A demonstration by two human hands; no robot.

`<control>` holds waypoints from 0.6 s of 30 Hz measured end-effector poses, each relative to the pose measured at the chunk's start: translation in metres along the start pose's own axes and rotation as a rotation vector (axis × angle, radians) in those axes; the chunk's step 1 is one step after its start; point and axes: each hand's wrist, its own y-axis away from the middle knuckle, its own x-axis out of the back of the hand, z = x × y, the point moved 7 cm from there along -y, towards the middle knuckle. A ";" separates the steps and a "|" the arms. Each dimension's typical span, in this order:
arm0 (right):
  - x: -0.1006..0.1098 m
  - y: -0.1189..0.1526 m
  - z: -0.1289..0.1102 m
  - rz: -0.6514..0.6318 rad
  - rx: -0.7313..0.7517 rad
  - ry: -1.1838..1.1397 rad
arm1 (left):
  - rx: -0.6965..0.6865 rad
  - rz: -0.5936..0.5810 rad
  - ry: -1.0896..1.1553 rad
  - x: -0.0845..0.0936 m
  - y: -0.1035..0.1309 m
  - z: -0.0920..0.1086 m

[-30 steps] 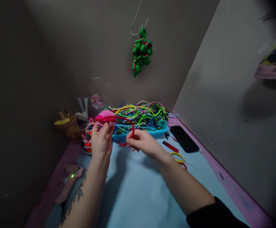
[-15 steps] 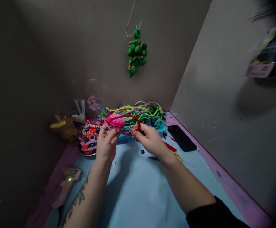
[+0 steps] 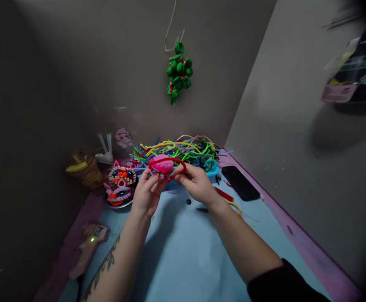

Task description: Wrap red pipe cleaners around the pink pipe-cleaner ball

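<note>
Between the fingers of my left hand (image 3: 148,191) is a bright pink, rounded fuzzy piece (image 3: 162,164), held up over the table. A red pipe cleaner (image 3: 173,160) runs in a loop across the front of it. My right hand (image 3: 195,182) pinches the loop at its right side. The pink piece's lower part is hidden behind my left fingers, so I cannot see how the red strand is fixed to it.
Behind my hands a blue tray (image 3: 213,171) overflows with coloured pipe cleaners (image 3: 183,147). Left stand a bowl (image 3: 120,205) of fuzzy figures and a pink glue gun (image 3: 87,256) with a green light. At right lie a black phone (image 3: 241,183) and yellow-handled scissors (image 3: 236,206).
My left hand has moved right with the pink piece, closer to my right hand. The red loop between them has become narrower and flatter.
</note>
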 end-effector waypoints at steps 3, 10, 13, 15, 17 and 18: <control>0.003 -0.003 0.003 0.047 0.038 0.058 | 0.003 0.052 0.059 0.005 -0.001 0.002; 0.011 -0.001 -0.009 0.228 0.106 0.187 | -0.091 0.060 0.002 0.005 -0.002 0.009; 0.008 0.003 -0.015 0.233 0.169 0.281 | -0.106 0.068 -0.020 0.005 -0.001 0.008; 0.006 0.005 -0.018 0.221 0.221 0.352 | -0.127 0.071 -0.032 0.006 0.000 0.009; 0.003 0.006 -0.018 0.208 0.239 0.385 | -0.142 0.057 -0.039 0.006 0.000 0.009; 0.002 0.006 -0.017 0.203 0.229 0.377 | -0.144 0.050 -0.040 0.005 0.000 0.009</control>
